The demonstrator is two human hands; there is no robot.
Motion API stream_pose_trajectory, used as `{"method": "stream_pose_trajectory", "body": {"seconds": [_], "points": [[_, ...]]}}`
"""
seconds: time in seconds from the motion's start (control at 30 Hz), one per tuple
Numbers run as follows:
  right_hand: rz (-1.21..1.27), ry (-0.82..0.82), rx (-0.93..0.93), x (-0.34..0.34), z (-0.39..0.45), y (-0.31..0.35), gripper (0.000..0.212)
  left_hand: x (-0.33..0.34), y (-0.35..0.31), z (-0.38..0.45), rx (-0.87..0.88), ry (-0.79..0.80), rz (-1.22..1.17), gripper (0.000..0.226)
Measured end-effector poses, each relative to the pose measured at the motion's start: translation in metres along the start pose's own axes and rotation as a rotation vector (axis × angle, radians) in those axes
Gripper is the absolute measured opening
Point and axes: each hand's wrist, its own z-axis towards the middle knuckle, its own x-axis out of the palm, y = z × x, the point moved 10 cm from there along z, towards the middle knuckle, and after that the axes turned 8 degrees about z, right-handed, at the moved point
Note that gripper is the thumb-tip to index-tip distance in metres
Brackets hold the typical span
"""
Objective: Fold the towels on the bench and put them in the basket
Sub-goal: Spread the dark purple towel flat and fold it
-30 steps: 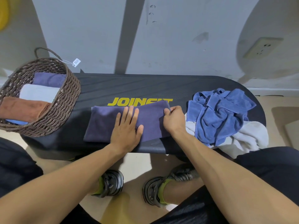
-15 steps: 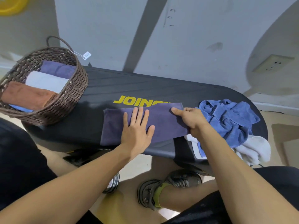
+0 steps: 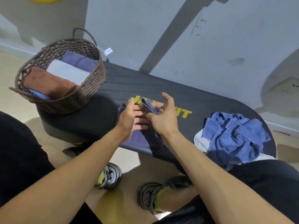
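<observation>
Presently: purple towel (image 3: 139,139), soft nap, part-folded, flat on the black grooved tabletop (image 3: 161,84), directly under both hands, long axis running across the tabletop's width toward the person. Right hand (image 3: 163,117) pinches the towel's raised flap between thumb and forefinger, other fingers spread. Left hand (image 3: 131,117) rests flat on the lower layer, fingers straight. Basket (image 3: 90,88), brown woven, oval, stands left of the hands, nearer the left hand, holding folded towels. Blue towel (image 3: 233,135), crumpled over a white one, lies right.
</observation>
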Motion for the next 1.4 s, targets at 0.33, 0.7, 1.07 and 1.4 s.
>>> {"method": "stream_pose_trajectory", "body": {"seconds": [0.33,0.7,1.07,1.4], "points": [[-0.165,0.115,-0.036,0.028,-0.002,-0.012,0.037,-0.072,-0.005,0.012,0.112,-0.195,0.463,0.023],[-0.852,0.397,-0.160,0.039,-0.002,-0.051,0.069,-0.086,-0.016,0.020,0.101,-0.367,0.850,0.042],[-0.904,0.378,-0.088,0.030,0.004,-0.052,0.081,-0.086,-0.041,0.024,0.313,-0.207,0.993,0.020],[-0.838,0.369,-0.069,0.028,0.002,-0.057,0.078,-0.124,-0.053,0.017,0.230,-0.582,1.059,0.023]]}}
